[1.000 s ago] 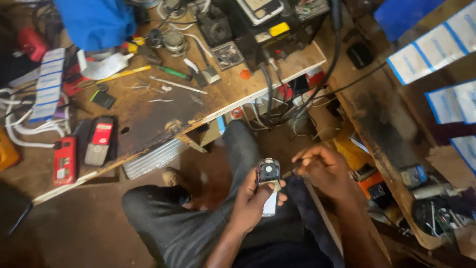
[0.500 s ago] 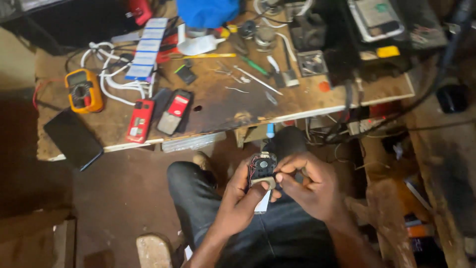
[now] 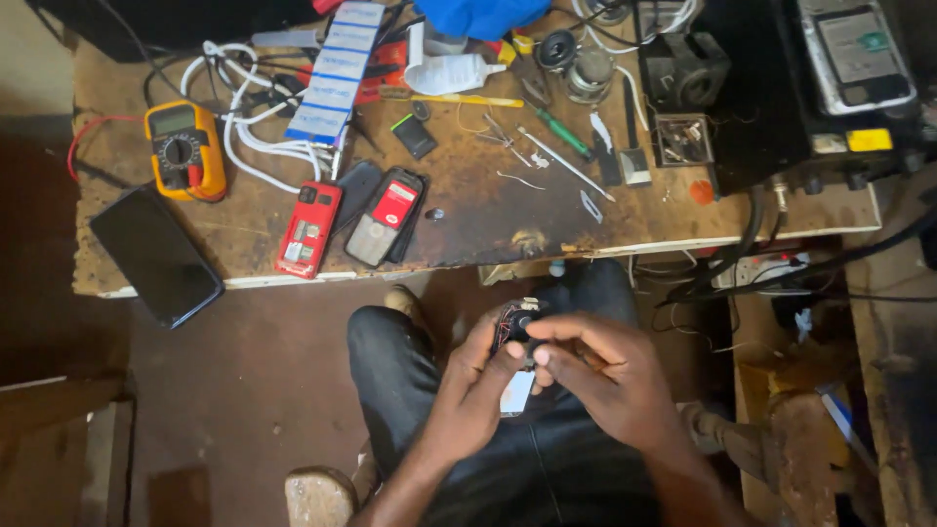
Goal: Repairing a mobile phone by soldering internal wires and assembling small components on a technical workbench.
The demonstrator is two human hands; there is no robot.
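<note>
Both hands are meeting over the person's lap, the grip of each pinching the same small dark part (image 3: pixel 514 327) with reddish wiring showing at its top. Left hand (image 3: pixel 471 390) is cupping the part from below and from the left side, its fingers curled against it. Right hand (image 3: pixel 595 376) is coming in from the right, thumb and forefinger pressed together on the part's front. A small white piece (image 3: pixel 516 392) is showing just beneath the part, between the two hands. Dark trousers (image 3: pixel 410 376) are lying under the hands. Beyond the knees, the wooden counter (image 3: pixel 488 220) is carrying a red phone (image 3: pixel 309 229), a second phone (image 3: pixel 387 217) beside it, a yellow multimeter (image 3: pixel 184 150), a black smartphone (image 3: pixel 156 256) at its left edge, and a green-handled screwdriver (image 3: pixel 562 133).
</note>
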